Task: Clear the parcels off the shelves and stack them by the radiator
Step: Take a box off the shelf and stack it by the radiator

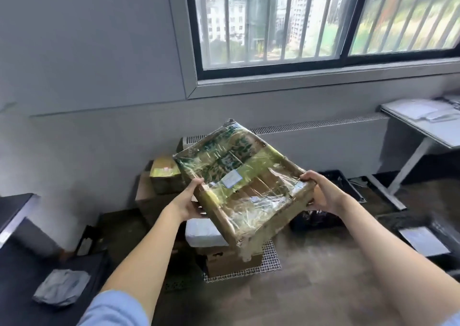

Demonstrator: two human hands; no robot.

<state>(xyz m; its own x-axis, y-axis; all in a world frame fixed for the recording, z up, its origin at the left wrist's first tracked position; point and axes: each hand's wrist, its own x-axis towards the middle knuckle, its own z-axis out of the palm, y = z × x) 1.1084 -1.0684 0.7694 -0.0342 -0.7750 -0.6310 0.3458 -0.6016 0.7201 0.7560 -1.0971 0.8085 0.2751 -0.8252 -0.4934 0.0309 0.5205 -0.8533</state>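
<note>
Parcels first: you hold a flat cardboard parcel wrapped in clear plastic film (245,183) tilted in the air, your left hand (188,201) clamped on its near-left edge and your right hand (319,192) on its right corner. It hangs in front of the long white radiator (323,139), above brown cardboard boxes (159,179) stacked below that radiator.
</note>
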